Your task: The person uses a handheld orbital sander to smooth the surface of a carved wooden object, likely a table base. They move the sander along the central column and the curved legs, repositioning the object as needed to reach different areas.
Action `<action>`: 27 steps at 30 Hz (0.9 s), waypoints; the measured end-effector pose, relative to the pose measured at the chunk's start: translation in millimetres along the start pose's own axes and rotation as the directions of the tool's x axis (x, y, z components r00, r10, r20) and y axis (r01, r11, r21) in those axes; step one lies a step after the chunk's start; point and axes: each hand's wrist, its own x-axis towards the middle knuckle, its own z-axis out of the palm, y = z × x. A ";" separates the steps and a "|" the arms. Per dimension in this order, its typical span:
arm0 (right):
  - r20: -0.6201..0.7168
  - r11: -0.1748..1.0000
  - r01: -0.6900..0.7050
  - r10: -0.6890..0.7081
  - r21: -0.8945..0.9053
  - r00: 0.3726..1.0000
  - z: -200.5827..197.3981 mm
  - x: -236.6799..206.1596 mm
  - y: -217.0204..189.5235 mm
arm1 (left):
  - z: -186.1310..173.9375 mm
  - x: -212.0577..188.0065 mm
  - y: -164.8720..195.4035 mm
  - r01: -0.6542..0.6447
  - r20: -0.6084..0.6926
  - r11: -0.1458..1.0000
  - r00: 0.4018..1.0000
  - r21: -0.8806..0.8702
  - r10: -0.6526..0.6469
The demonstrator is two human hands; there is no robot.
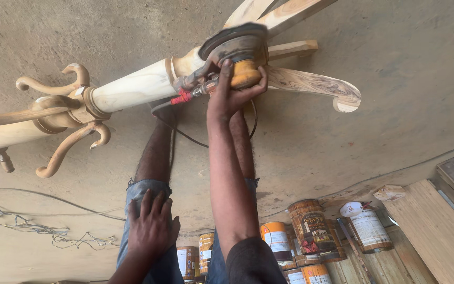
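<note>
Two hands differ: your right hand [235,92] clamps the yellow-bodied disc sander [237,55] against the pale turned wooden post [132,89]. Your left hand [152,226] rests open-fingered on your denim-clad thigh [145,189].

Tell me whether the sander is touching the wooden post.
Touching. In the head view the sander, gripped by the right hand, has its pad pressed flat against the wooden post with no gap showing.
</note>
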 end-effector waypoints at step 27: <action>0.126 0.908 0.366 -0.395 0.206 0.910 -117.5 296.8 -121.2 | -12.1 3.7 1.6 -0.006 0.004 0.999 1.000 -0.042 0.006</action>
